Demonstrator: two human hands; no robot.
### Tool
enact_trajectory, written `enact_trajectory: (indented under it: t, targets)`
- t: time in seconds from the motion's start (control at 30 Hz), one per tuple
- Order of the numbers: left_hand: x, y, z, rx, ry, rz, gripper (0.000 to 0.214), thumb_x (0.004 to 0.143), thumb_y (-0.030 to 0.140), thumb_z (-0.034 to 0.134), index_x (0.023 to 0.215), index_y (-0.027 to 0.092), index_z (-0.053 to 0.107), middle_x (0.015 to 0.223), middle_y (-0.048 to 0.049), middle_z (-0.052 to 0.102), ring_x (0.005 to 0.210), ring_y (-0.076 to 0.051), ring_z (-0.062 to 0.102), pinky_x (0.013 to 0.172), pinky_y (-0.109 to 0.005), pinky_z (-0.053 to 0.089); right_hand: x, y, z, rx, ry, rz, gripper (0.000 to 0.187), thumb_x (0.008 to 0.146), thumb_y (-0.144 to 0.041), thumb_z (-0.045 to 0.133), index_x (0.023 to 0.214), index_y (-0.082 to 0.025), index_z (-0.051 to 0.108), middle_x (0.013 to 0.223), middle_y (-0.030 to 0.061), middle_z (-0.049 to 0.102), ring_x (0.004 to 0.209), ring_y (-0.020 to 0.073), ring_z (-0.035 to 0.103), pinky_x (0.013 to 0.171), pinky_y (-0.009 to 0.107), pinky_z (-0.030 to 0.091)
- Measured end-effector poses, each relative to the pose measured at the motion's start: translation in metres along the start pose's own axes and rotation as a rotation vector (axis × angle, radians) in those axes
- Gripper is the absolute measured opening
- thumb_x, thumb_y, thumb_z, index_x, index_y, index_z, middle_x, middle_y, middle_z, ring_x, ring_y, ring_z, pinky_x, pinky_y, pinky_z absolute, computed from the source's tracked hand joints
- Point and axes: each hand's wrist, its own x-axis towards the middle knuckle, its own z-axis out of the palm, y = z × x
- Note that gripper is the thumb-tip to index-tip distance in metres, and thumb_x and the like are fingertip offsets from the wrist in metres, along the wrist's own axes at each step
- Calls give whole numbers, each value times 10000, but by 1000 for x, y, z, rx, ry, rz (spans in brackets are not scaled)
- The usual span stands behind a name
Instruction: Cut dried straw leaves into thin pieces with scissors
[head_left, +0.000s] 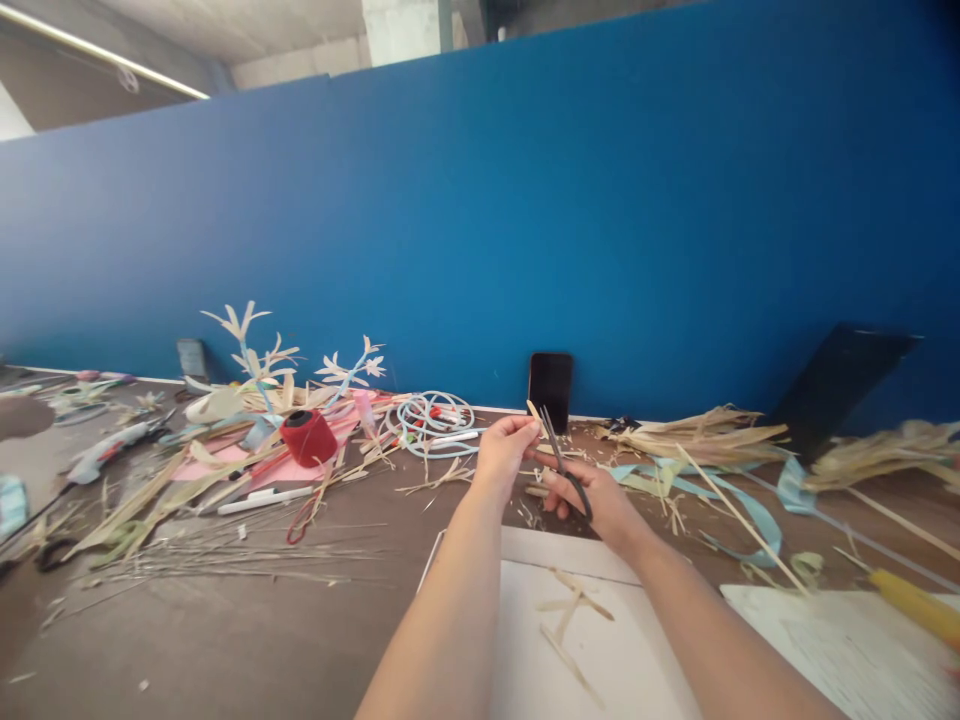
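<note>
We pinch the pale strip (533, 410) in our left hand (505, 448). Our right hand (598, 497) grips the scissors (556, 448), blades just beside it.

Light is moderate and soft; a strip light (105, 50) glows at the upper left. The blue partition (480, 230) looks pale and hazy on the left, deepening to dark navy on the right. Shadows on the tabletop (225, 640) are faint. Both the left hand (504, 450) and the right hand (592, 490) look slightly soft. Towards the tabletop's right edge, the printed paper (847, 650) and yellow handle (911, 605) smear, looking stretched.
</note>
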Motion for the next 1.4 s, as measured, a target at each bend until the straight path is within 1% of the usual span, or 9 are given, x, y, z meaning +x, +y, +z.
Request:
enact_trajectory:
  t: [0.13,0.3,0.47,0.6,0.77,0.97,1.17,1.4]
  targets:
    - [0,3,1,8,17,-4,235,609,311,692,741,132,618,669,-15,586,597,-82,506,534,-188,383,0,1,2,-16,-8,26,522,705,-473,645,1128,-167,623,564,7,635,475,118,521,488,246,400]
    - [-1,5,0,66,12,29,222,623,320,677,736,137,621,650,-11,579,596,-87,502,557,-203,391,-1,2,3,-15,-1,36,501,696,-474,648,1092,-166,640,555,5,629,476,126,525,481,249,398]
    - [-2,5,-1,94,11,29,206,622,316,675,707,138,618,640,-3,568,578,-82,483,560,-210,389,-1,1,3,-10,21,23,518,712,-467,638,1123,-152,622,573,12,629,499,127,522,495,249,397]
    - [-3,4,0,125,-12,17,197,629,316,666,700,137,623,635,-6,568,561,-83,476,561,-220,388,-2,0,1,-8,24,-2,512,729,-467,621,1135,-156,620,582,15,626,502,126,520,499,251,402]
    - [-3,4,0,151,-39,6,203,630,328,668,689,140,621,622,1,572,520,-71,446,539,-217,362,-2,0,2,-24,28,-4,505,712,-480,626,1106,-165,637,570,14,627,489,131,530,477,251,410]
    - [-3,4,1,160,-18,-20,190,616,314,679,683,145,620,652,-6,592,544,-82,481,561,-224,387,0,3,2,-51,40,-8,476,696,-457,652,1079,-175,652,547,2,622,469,126,523,466,246,403]
    - [-2,3,0,157,-10,-18,200,613,319,683,676,141,617,650,-10,591,544,-82,479,559,-224,385,1,6,2,-74,35,-23,471,711,-437,646,1100,-172,640,536,-6,616,467,124,520,472,243,397]
    - [-3,3,1,158,-9,-7,185,626,311,666,671,139,617,644,-17,591,573,-96,503,566,-225,393,2,7,3,-93,52,-19,492,705,-441,647,1102,-149,638,513,-7,600,444,117,501,462,242,399]
